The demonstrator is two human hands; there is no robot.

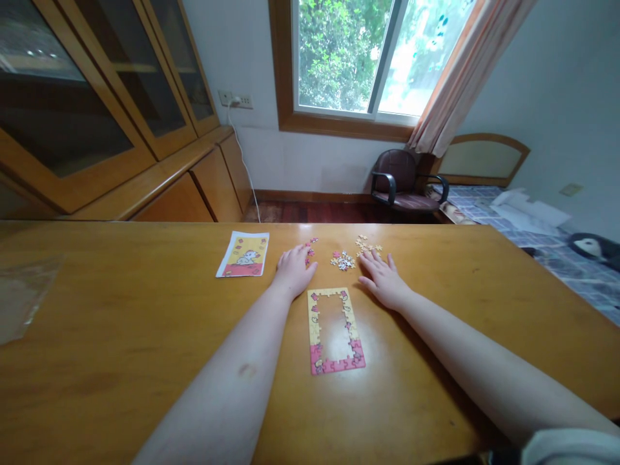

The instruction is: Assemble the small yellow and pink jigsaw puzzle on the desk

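A jigsaw puzzle border (335, 330), yellow above and pink below with an open middle, lies on the wooden table (121, 310) between my forearms. My left hand (293, 268) rests beside its upper left corner, fingers curled over a few pink loose pieces (310, 245). My right hand (382, 278) lies flat on the table to the frame's upper right, fingers spread and holding nothing. Just beyond the hands sit a small heap of mixed pieces (343, 259) and a scatter of yellow pieces (367, 245). A reference picture card (243, 254) lies left of my left hand.
A clear plastic bag (22, 294) lies at the table's left edge. Wooden cabinets (97, 110) with glass doors line the left wall. Beyond the table stand a dark armchair (404, 181) under a window and a bed (542, 239) at right.
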